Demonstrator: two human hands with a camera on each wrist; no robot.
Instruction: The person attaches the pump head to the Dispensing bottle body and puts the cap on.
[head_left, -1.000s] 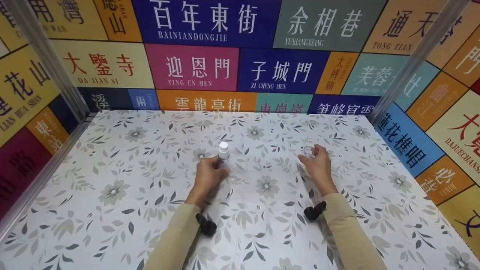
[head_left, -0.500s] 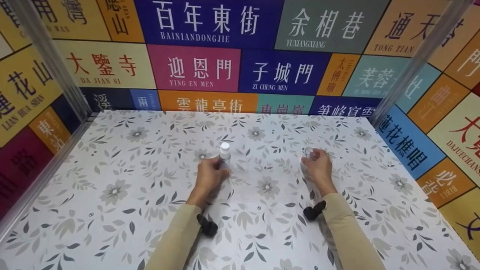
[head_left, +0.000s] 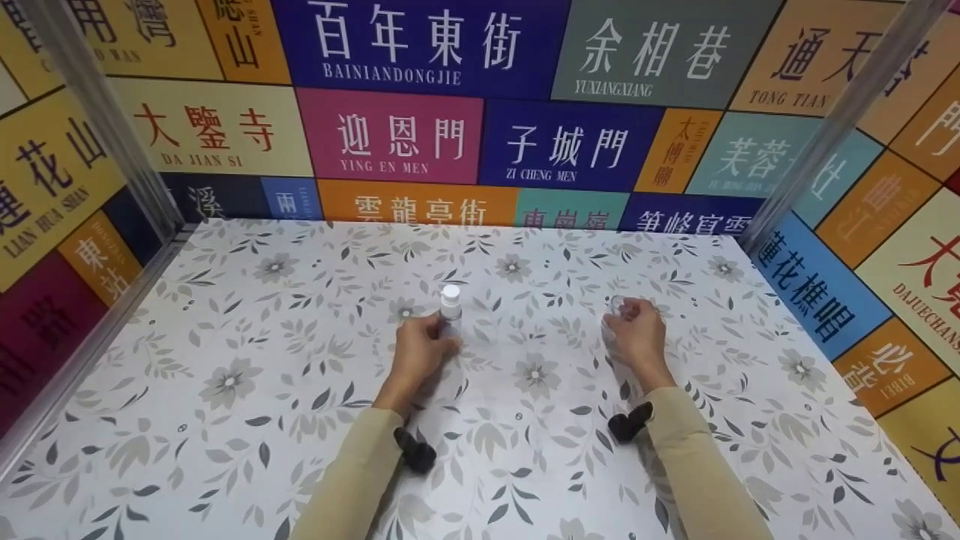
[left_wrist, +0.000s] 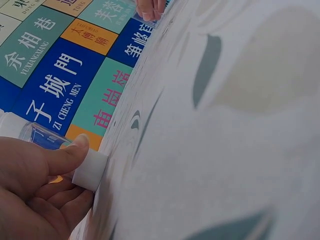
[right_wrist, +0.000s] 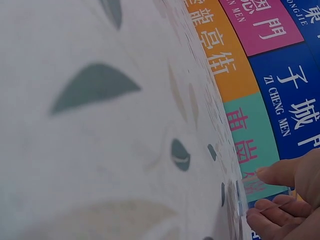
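Observation:
A small clear bottle (head_left: 451, 304) with a white cap stands upright on the table, held by my left hand (head_left: 421, 346) between thumb and fingers. In the left wrist view the thumb of my left hand (left_wrist: 45, 185) lies along the bottle's white base (left_wrist: 91, 170), which meets the tabletop. To the right, my right hand (head_left: 637, 330) has its thumb and fingertips together at a small clear round piece (head_left: 616, 302), like a cup or cap. The right wrist view shows that clear piece (right_wrist: 241, 197) low at the table, between thumb and curled fingers, partly hidden by them.
The table (head_left: 330, 465) wears a white cover printed with grey leaves and flowers. Behind it rises a wall (head_left: 405, 135) of coloured panels with Chinese lettering. Clear upright posts (head_left: 814, 127) stand at the back corners.
My right thumb and fingers, spread around the clear piece a second ago, have drawn closer together at its near side. The left hand and the bottle keep their place.

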